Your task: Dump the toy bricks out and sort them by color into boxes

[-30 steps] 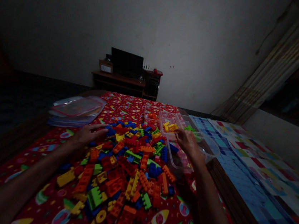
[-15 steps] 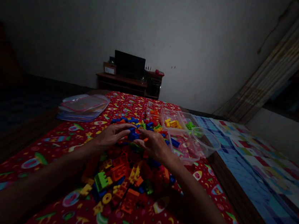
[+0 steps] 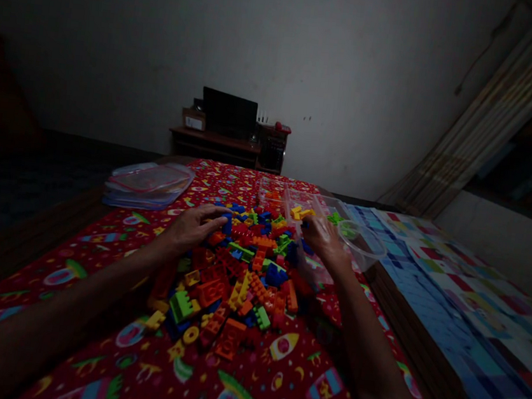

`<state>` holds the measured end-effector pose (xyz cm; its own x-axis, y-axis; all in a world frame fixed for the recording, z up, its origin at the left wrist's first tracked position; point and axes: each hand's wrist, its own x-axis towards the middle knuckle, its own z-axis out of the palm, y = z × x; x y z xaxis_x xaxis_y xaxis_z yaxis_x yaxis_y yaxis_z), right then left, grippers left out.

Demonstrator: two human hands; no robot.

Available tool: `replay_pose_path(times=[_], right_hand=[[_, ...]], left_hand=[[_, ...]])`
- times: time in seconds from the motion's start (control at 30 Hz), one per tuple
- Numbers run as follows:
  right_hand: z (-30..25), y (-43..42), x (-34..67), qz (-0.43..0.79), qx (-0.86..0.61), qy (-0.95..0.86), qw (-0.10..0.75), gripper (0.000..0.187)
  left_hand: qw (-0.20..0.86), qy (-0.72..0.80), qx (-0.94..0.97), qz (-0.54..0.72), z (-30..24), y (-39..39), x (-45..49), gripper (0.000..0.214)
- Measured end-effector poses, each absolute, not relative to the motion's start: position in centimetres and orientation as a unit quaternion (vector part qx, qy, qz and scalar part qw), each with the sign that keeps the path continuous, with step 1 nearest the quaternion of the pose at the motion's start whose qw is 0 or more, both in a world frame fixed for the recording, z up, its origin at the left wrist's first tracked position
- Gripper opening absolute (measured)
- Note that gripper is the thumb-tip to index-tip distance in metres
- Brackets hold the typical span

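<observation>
My left hand (image 3: 195,228) is at the far left side of a heap of toy building bricks (image 3: 237,286), thumb and fingers closed on a blue brick (image 3: 227,223). My right hand (image 3: 323,237) is over the clear divided tray (image 3: 315,275) at the heap's right, its fingers curled downward. Whatever its fingertips hold is too dark and small to make out. Beside those fingertips, yellow bricks (image 3: 301,214) lie in one compartment. Green bricks (image 3: 335,219) are in the compartment to the right, and orange ones (image 3: 273,196) in one to the left.
A round clear container (image 3: 361,242) stands against the tray's right side. Clear plastic bags or lids (image 3: 150,183) are stacked at the left edge of the red patterned cloth (image 3: 274,380). A monitor (image 3: 229,113) stands on a desk by the wall.
Both hands were together over the heap around blue pieces. My right hand has moved right to the tray, while my left has shifted slightly left with a blue brick.
</observation>
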<state>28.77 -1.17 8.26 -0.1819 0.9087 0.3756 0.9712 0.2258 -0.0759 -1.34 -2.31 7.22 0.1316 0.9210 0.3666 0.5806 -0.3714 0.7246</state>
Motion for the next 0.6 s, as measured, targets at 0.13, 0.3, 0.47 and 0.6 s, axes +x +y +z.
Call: replay_pose_path(times=[0.13, 0.3, 0.47, 0.6], right_hand=[[8.2, -0.9, 30.1, -0.099, -0.632, -0.746, 0.186, 0.025], [8.9, -2.4, 26.1, 0.019, -0.481, -0.837, 0.261, 0.027], [8.2, -4.5, 21.4, 0.123, -0.348, -0.883, 0.289, 0.026], [7.9, -4.3, 21.8, 0.078, -0.376, -0.883, 0.270, 0.023]], left_hand=[[0.234, 0.518, 0.711, 0.413, 7.5, -2.7, -1.1, 0.069], [0.292, 0.507, 0.698, 0.414, 7.7, -3.2, -0.4, 0.068], [0.307, 0.465, 0.715, 0.422, 7.3, -3.8, 0.5, 0.065], [0.267, 0.437, 0.753, 0.414, 7.1, -4.3, 0.9, 0.057]])
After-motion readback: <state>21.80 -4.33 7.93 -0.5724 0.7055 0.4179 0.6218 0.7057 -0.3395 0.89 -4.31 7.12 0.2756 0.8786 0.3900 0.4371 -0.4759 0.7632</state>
